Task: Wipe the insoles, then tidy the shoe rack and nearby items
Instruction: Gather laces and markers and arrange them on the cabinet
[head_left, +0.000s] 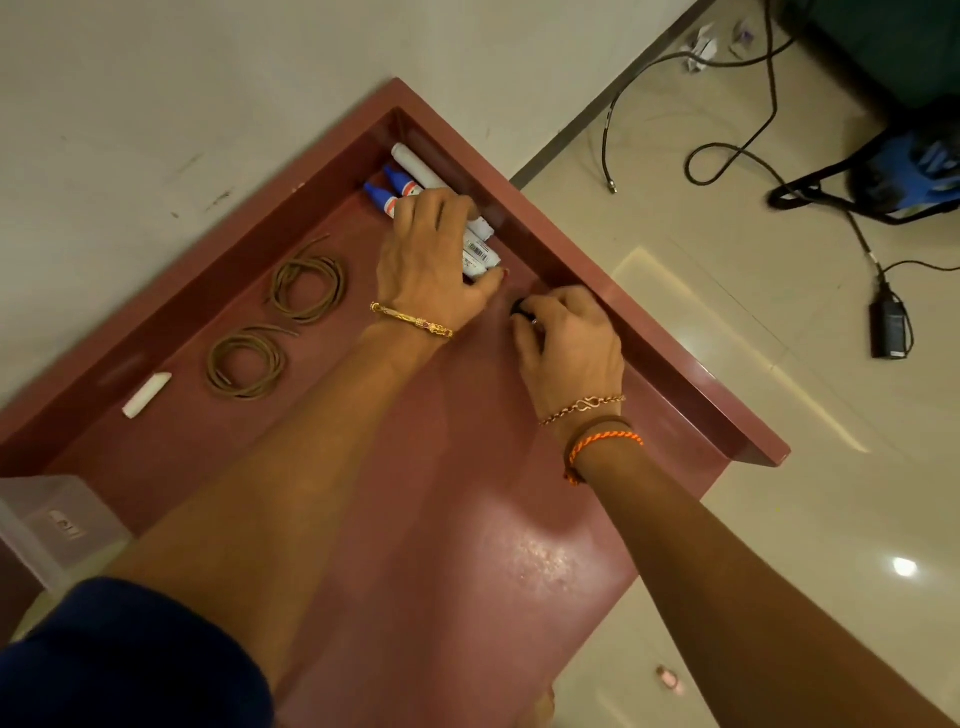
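Top view of a maroon rack top with a raised rim, set against a pale wall. The left hand, fingers curled, rests over a bundle of blue-capped markers lying in the far corner along the rim. The right hand pinches a small black object just beside the markers; what it is cannot be told. Two coiled brown laces lie left of the hands, with a white chalk-like stick beyond them.
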